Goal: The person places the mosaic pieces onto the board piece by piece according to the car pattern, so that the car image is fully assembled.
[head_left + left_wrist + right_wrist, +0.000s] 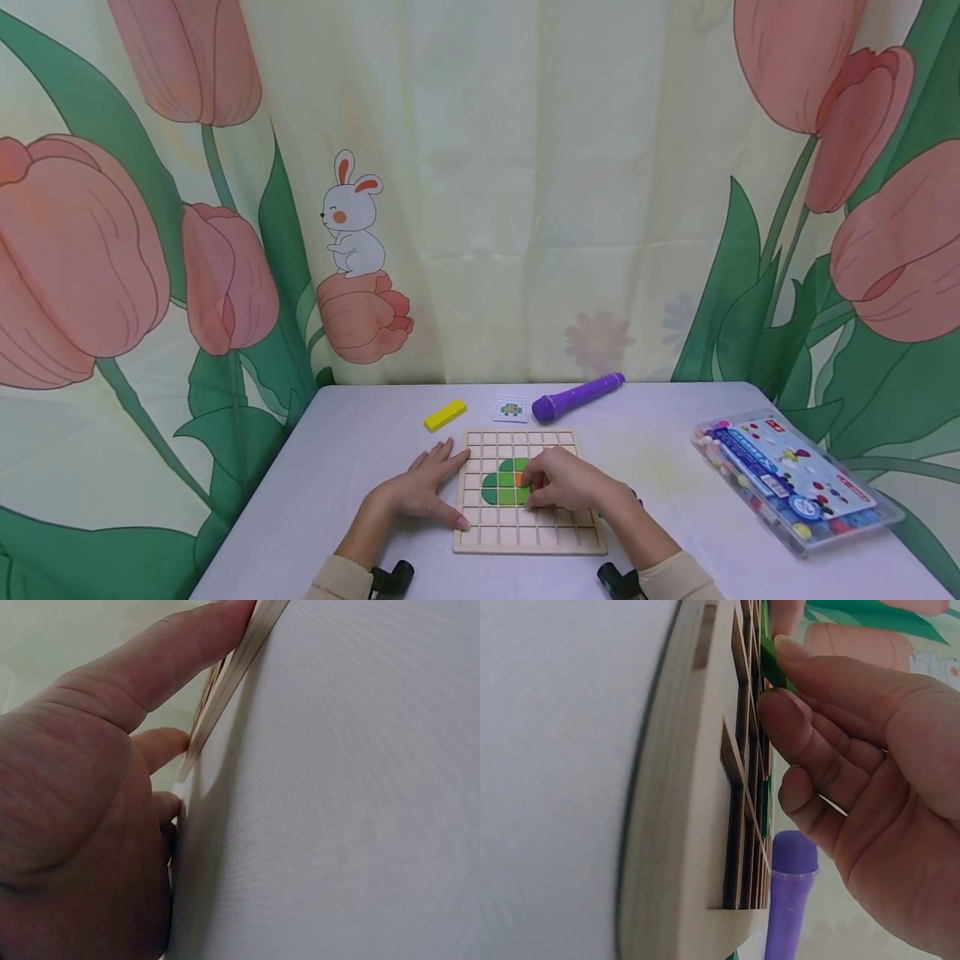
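Observation:
A wooden grid board (528,549) lies flat on the table. Green tiles (506,496), some with rounded outlines, and an orange tile (519,480) sit in its middle cells. My left hand (416,490) rests against the board's left edge, thumb and fingers spread and fairly straight; the left wrist view shows the thumb touching the wooden rim. Over the middle of the board, my right hand (572,481) pinches a small green tile (771,666) between thumb and finger, seen close in the right wrist view. That tile's lower end is hard to make out against the grid.
Beyond the board lie a yellow block (445,415), a small card with a gridded picture (512,408) and a purple microphone-shaped stick (577,398). To the right is a clear plastic case (802,483) holding colourful pieces. A tulip-patterned curtain (487,192) hangs behind the table.

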Available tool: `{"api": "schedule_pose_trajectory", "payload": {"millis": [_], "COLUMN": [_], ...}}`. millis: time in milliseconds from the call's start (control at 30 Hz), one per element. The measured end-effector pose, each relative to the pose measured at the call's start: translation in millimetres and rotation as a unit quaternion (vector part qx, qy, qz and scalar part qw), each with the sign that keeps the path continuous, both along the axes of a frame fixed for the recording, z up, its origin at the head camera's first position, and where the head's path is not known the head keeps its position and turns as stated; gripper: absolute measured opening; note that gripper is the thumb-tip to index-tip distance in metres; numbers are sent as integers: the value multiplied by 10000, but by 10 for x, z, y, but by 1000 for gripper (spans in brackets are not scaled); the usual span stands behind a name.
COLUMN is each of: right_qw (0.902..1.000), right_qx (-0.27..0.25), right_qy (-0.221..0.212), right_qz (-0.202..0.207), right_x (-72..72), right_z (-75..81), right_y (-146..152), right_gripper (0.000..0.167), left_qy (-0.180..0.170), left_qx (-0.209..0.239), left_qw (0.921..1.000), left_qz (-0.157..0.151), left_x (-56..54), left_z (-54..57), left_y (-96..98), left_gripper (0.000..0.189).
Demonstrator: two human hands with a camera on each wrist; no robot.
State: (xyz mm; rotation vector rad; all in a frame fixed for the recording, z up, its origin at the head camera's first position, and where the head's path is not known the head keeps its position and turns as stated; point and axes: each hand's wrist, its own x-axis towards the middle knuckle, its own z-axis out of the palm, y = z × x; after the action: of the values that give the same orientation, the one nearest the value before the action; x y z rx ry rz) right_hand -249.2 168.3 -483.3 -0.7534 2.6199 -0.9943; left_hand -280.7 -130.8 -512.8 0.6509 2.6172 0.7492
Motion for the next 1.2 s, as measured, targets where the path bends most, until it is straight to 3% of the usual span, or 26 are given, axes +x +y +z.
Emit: {"api": "schedule_pose_trajectory", "payload": {"millis": [300,800,967,1200], "right_qw": [9995,9998,9996,9981], "right_qx": [153,73,23,-110], "right_qy": [285,166,225,349], "right_qz": [-42,-127,-149,-493], "right_x": [9,3,-6,-43], "right_z": [0,-27,48,187], "right_y": [-15,-13,75,298], "right_gripper": [17,18,17,25], "left_qy": [40,-26,-52,1], "left_qx": [-59,3,-6,-76], "left_qw": [10000,10000,10000,10000], "left_qz": [-18,-7,32,35], "left_x": [5,-2,6,3], "left_z": [19,-13,-3,1], "left_y": [4,2,1,1], "left_gripper": [117,117,117,117]}}
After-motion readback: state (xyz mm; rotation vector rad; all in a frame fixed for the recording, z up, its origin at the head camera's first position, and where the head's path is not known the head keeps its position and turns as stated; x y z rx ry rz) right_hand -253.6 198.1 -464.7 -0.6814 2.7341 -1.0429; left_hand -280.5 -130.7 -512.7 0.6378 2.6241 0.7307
